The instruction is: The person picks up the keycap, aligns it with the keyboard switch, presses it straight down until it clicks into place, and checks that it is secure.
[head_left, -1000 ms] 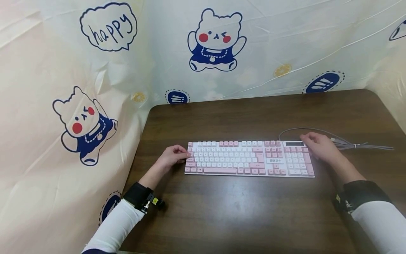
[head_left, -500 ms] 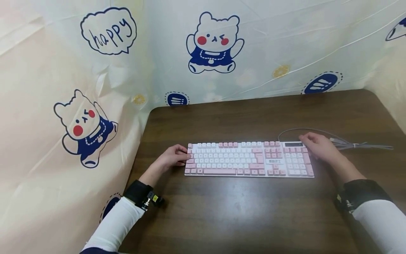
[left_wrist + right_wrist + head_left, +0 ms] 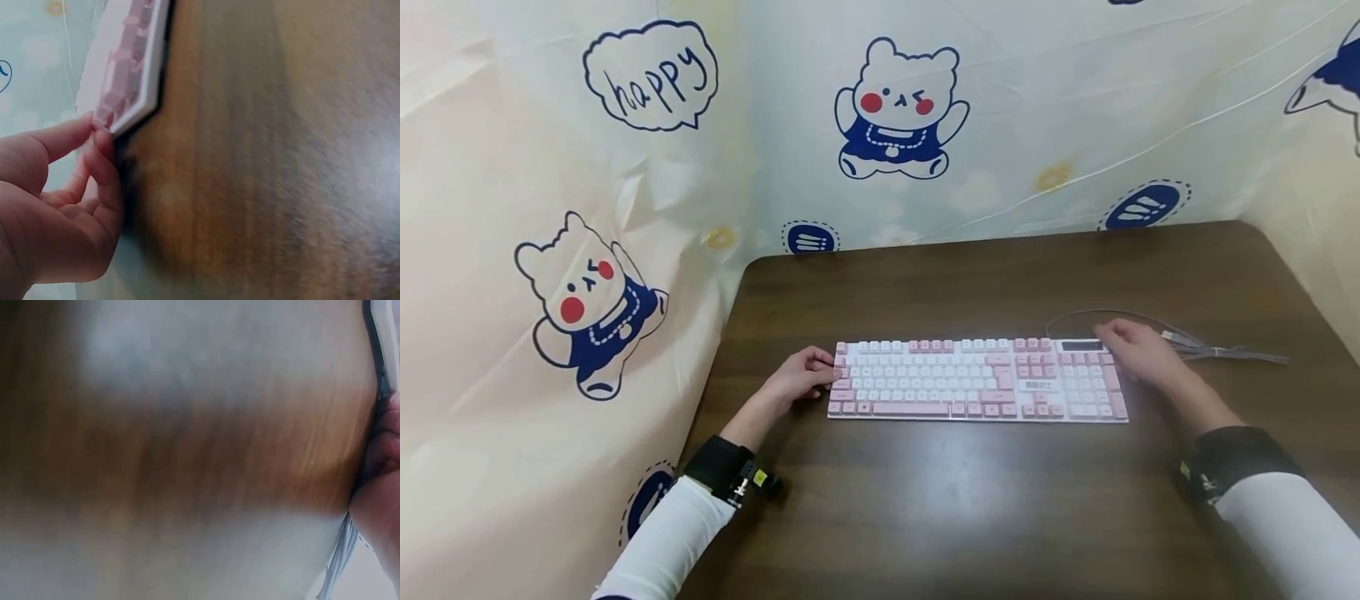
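Note:
A white and pink keyboard point(image 3: 925, 375) lies lengthwise across the brown table. My left hand point(image 3: 797, 375) pinches its left end, the thumb on the end keys and the curled fingers at the edge underneath. The left wrist view shows this hand point(image 3: 69, 200) close, at the corner of the keyboard point(image 3: 134, 69). At the other end my right hand point(image 3: 1138, 354) grips the upper right corner, thumb beside the dark display strip. In the right wrist view the curled fingers of that hand point(image 3: 384, 481) meet the keyboard's edge point(image 3: 384, 337), partly cut off by the frame.
A grey cable point(image 3: 1225, 352), tied in a bundle, lies behind and right of my right hand and loops to the keyboard's back edge. The wooden table point(image 3: 970, 508) is bounded at the back and left by a pale curtain point(image 3: 1000, 92) printed with bears.
The whole scene sits slightly further left and lower in the head view. Both hands keep their hold at the two ends of the keyboard.

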{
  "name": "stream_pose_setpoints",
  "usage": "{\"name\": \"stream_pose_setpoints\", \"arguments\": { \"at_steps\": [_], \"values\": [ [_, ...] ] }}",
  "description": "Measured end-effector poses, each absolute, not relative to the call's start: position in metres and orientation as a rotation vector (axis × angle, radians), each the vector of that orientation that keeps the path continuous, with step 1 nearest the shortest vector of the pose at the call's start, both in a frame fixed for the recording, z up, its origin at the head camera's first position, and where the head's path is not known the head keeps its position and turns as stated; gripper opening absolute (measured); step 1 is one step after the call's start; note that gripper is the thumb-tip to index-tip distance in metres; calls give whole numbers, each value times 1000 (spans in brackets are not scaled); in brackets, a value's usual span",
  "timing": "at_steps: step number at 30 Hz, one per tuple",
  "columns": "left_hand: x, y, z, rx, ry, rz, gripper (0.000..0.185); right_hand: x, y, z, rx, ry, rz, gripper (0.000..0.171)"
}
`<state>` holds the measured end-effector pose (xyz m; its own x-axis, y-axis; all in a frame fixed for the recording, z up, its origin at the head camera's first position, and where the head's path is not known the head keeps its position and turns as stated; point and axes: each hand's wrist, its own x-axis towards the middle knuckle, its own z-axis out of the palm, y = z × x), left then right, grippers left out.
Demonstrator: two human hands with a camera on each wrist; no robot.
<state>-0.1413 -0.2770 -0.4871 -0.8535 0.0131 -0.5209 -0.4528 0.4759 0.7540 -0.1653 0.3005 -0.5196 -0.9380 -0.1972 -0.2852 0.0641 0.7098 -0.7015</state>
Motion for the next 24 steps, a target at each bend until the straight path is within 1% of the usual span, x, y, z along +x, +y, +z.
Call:
{"name": "stream_pose_setpoints", "arguments": {
  "at_steps": [6,12,17,24],
  "values": [
    [-138,-284,-492,-343,2316,1398,42,-177,289,-527,-90,2544,-1120,69],
    [-141,-274,-493,-256,2379,1422,39,-178,294,-529,-120,2675,-1053,63],
    [-137,-271,-497,-263,2417,1411,34,-173,293,-529,-151,2692,-1059,61],
    [-131,-269,-498,-233,2495,1369,27,-155,288,-528,-145,2768,-1068,55]
  ]
}}
